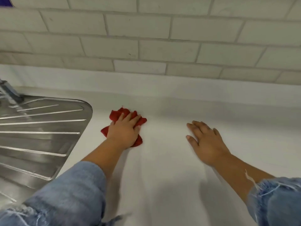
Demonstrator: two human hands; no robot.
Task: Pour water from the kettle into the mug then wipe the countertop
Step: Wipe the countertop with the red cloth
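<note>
Sleeves: 2 denim sleeves (73,193) are framing the near edge, 1 per arm.
Countertop: the white countertop (162,176) is lying under both hands; no puddle is showing on it.
Right hand: the right hand (206,144) is resting flat on the bare surface, fingers straight, holding nothing.
Left hand: the left hand (123,131) is pressing down on the cloth with fingers spread and mostly straight.
Cloth: 1 red cloth (118,114) is bunching under that palm, just beside the drainer.
Drainer: 1 steel ribbed drainer (40,128) is sitting at the left.
Wall: pale brick tiles (146,38) are running behind.
Kettle and mug: 0 of either are showing.
Progress: the wiping is looking underway, so the pour is probably done, though nothing here is confirming it; the stretch right of the cloth is likely remaining.
</note>
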